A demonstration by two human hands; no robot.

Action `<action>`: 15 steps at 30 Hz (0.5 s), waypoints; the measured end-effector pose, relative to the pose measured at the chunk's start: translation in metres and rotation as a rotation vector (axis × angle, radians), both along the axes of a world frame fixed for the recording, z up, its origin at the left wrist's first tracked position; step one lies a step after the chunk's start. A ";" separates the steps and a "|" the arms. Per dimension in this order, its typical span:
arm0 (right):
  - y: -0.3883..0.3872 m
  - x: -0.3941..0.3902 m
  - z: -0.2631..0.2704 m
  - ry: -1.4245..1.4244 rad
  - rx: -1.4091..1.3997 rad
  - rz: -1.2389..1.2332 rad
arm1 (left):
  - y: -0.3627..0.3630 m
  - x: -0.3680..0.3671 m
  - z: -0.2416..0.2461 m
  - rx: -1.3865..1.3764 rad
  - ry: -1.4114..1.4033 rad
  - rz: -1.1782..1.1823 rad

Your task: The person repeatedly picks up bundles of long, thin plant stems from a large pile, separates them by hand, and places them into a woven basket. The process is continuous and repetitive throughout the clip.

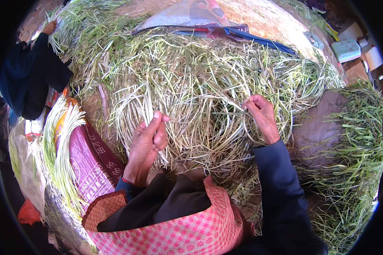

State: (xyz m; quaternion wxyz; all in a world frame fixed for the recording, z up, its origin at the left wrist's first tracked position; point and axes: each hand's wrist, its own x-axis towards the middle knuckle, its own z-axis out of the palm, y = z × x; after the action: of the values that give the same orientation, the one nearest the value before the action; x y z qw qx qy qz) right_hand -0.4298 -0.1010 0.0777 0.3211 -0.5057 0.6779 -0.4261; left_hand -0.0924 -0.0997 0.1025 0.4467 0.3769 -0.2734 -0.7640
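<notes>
My left hand [150,140] is closed around a small bunch of pale, thin plant stalks [148,106], whose upper ends rise above the thumb and droop to the left. To its right, my right hand [261,114] pinches a few thin stalks between thumb and fingertips, at the edge of a large heap of pale and green stalks [204,76]. Cleaned-looking bundles of whitish-green stalks [65,153] lie at the left on a purple printed woven sack [89,159].
Another person's dark sleeve [35,73] and hand [49,27] are at the upper left. Leafy green stalks [360,143] cover the right side. Behind the heap lies plastic sheeting [182,16] with a blue strip [261,40]. A red plastic bag [29,212] sits lower left.
</notes>
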 end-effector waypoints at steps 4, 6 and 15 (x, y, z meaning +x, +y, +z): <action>0.031 0.016 0.050 -0.061 -0.034 -0.099 | 0.002 0.002 -0.001 0.000 -0.012 -0.002; 0.050 0.025 0.084 -0.189 -0.156 -0.070 | 0.003 0.002 -0.002 -0.003 -0.034 -0.010; 0.062 0.059 0.059 -0.235 0.107 0.023 | 0.001 -0.003 -0.006 -0.013 -0.056 -0.017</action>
State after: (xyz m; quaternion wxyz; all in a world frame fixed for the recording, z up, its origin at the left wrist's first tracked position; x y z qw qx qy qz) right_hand -0.3708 -0.0394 0.1365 0.4298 -0.4422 0.6517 -0.4417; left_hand -0.0951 -0.0986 0.0969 0.4347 0.3928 -0.2941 -0.7552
